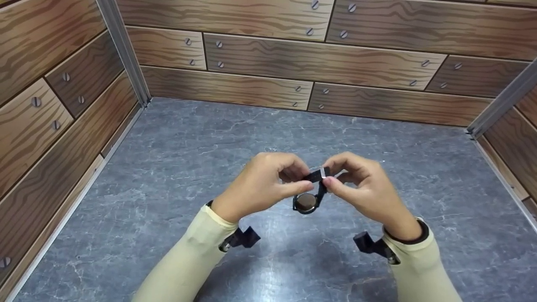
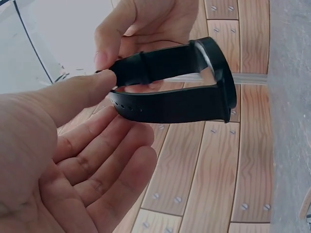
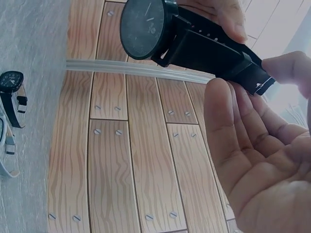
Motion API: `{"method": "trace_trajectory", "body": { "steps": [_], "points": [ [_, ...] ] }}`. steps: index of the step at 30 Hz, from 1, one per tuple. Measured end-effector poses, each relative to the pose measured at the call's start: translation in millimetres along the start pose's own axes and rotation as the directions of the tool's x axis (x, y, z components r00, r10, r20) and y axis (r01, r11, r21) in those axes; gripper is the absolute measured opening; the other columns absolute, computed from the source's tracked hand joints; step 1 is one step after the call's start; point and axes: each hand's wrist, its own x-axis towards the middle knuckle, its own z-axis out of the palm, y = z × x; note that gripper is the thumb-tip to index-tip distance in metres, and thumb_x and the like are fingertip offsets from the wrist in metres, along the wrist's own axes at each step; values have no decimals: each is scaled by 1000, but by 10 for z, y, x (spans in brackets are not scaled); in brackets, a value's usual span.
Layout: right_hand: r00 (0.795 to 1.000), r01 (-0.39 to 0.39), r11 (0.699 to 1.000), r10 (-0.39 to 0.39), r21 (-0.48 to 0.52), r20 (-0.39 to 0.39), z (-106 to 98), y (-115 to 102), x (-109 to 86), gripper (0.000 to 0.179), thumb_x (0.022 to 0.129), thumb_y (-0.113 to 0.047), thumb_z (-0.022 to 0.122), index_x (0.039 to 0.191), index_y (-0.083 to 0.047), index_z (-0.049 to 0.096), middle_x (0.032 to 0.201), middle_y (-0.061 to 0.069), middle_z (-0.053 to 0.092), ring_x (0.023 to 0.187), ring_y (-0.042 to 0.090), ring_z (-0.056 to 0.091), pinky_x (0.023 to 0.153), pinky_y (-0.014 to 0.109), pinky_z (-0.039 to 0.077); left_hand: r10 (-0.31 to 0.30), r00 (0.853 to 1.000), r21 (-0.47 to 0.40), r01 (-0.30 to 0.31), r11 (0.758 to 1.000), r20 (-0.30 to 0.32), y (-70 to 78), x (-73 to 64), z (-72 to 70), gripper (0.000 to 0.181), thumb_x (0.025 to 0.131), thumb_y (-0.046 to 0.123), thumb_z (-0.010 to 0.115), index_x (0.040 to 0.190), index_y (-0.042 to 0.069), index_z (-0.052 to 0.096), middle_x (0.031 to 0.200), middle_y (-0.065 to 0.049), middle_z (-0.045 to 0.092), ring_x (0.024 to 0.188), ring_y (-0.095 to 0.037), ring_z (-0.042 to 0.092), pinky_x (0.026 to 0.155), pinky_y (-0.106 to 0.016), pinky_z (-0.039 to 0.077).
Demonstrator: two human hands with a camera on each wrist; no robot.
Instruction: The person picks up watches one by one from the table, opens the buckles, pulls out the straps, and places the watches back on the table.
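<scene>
Between both hands hangs a black wristwatch (image 1: 306, 203), its round dial facing up toward the head view. My left hand (image 1: 258, 184) pinches one length of the black strap (image 2: 165, 104) between thumb and fingers. Thumb and fingertips of my right hand (image 1: 369, 186) grip the other strap part near the silver buckle (image 1: 323, 172). In the left wrist view the strap forms a loop, with a row of small holes near its end. The right wrist view shows the dark dial (image 3: 142, 26) side on; fingers hide part of where the strap ends meet.
Two more watches lie on the grey marbled tabletop (image 1: 168, 167) in the right wrist view: a black square-faced one (image 3: 11, 81) and a pale-strapped one (image 3: 6, 145), cut off by the frame. Wood-patterned panels (image 1: 260, 58) enclose the back and sides.
</scene>
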Motion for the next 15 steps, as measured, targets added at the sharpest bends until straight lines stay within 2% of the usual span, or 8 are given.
{"method": "trace_trajectory", "body": {
  "steps": [6, 15],
  "points": [
    [999, 24, 1000, -23, -14, 33, 26, 15, 6, 22, 90, 13, 69, 107, -2, 70, 92, 7, 71, 82, 14, 69, 72, 28, 61, 1, 1000, 44, -1, 999, 1, 7, 3, 21, 24, 95, 28, 77, 114, 14, 74, 97, 9, 73, 88, 0, 67, 83, -25, 57],
    [999, 25, 999, -23, -31, 48, 52, 19, 9, 23, 90, 13, 70, 107, -2, 70, 93, 7, 72, 84, 13, 69, 72, 28, 61, 8, 1000, 64, -8, 998, 9, 15, 4, 49, 15, 95, 27, 77, 105, 15, 76, 91, 11, 73, 82, 2, 67, 80, -27, 58]
  ]
}}
